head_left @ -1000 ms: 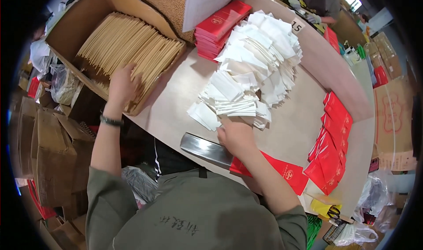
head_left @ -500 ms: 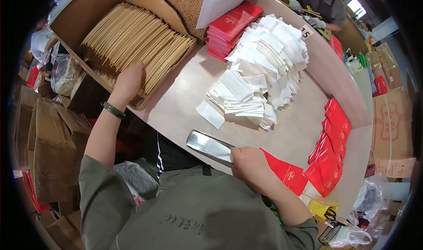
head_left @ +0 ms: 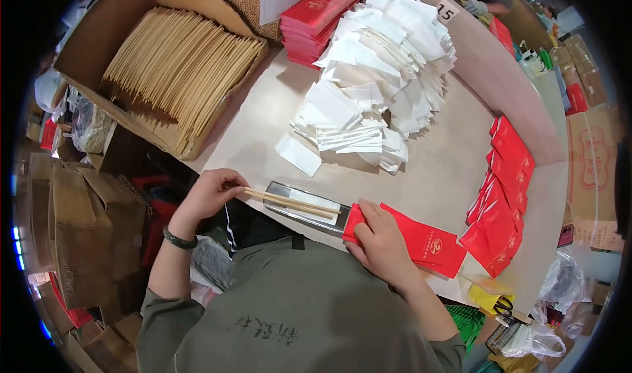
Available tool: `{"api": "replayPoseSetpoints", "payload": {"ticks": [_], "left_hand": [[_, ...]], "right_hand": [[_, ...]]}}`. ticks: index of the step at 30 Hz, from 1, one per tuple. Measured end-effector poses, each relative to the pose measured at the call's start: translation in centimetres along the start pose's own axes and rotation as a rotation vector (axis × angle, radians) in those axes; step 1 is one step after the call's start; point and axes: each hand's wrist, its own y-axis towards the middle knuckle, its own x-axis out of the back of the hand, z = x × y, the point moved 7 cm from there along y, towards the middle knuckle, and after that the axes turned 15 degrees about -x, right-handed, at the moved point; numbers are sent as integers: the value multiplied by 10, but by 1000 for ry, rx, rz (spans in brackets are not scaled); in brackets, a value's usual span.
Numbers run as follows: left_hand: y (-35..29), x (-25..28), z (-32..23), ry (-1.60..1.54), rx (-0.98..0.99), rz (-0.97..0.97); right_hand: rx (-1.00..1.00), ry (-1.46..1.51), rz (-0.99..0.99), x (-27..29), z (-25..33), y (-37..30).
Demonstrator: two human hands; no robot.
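Observation:
My left hand (head_left: 217, 193) pinches one end of a pair of wooden chopsticks (head_left: 289, 200). They lie along a shiny metal trough (head_left: 276, 190) at the table's front edge, over a white folded napkin (head_left: 309, 198) inside it. At the trough's right end, my right hand (head_left: 376, 238) grips a red paper sleeve (head_left: 352, 219), its fingers closed over it. The sleeve's mouth meets the trough, and the chopsticks' far tips stop just short of it. More red sleeves (head_left: 428, 241) lie flat beneath and beside that hand.
A cardboard box (head_left: 85, 50) at the left holds many chopsticks (head_left: 184, 64). White napkins (head_left: 388, 77) heap mid-table beside a stack of red sleeves (head_left: 316, 18). Overlapping red packets (head_left: 503, 189) line the right, inside a raised table wall (head_left: 500, 77). A gloved co-worker stands beyond.
My left hand has left the box and brought a pair of chopsticks over the trough. A napkin now shows in the trough, and a red sleeve shows at its right end under my right hand.

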Motion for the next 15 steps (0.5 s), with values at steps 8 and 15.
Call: {"api": "replayPoseSetpoints", "payload": {"ticks": [8, 15], "left_hand": [[47, -106, -62, 228, -330, -181], [69, -148, -98, -212, -234, -65]], "right_hand": [[-5, -47, -28, -9, 7, 13], [48, -73, -125, -1, -10, 14]]}}
